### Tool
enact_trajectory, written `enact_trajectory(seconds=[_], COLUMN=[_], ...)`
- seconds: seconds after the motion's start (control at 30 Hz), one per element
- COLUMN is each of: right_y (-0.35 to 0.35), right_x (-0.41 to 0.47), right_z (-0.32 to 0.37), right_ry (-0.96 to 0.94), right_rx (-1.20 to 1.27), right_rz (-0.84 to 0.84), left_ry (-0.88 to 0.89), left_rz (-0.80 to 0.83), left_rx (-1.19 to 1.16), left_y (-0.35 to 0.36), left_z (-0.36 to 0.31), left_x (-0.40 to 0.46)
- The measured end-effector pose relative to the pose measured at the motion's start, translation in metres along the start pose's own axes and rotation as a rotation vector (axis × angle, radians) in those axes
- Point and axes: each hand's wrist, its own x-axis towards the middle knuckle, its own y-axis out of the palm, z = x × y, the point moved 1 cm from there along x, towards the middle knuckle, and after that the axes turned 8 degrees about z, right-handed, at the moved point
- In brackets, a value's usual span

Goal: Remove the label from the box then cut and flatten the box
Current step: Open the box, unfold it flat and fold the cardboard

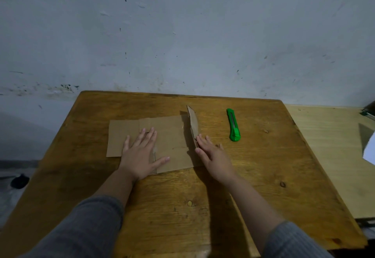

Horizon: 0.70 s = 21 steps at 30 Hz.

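A brown cardboard box (172,136) lies spread flat on the wooden table (253,176). My left hand (142,154) presses flat on its middle with the fingers straight and spread. One flap (193,124) at the cardboard's right end stands up, slightly curved. My right hand (213,154) touches the lower part of that flap from the right with straight fingers. A green utility knife (233,125) lies on the table to the right of the flap, apart from both hands. No label is visible on the cardboard.
A pale wall rises directly behind the table's far edge. A lighter wooden surface (328,146) adjoins the table on the right, with a white sheet (370,152) at the frame's edge. A dark object (19,180) lies on the floor at the left.
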Motion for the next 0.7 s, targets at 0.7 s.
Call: enact_trajectory(seconds=[0.7], right_y=[0.036], right_x=[-0.003], right_z=[0.013], right_ry=[-0.002], right_rx=[-0.425], right_rz=[0.045], left_ry=[-0.107], left_rz=[-0.293], left_rx=[-0.023], left_y=[0.011], left_z=[-0.001], left_x=[-0.04])
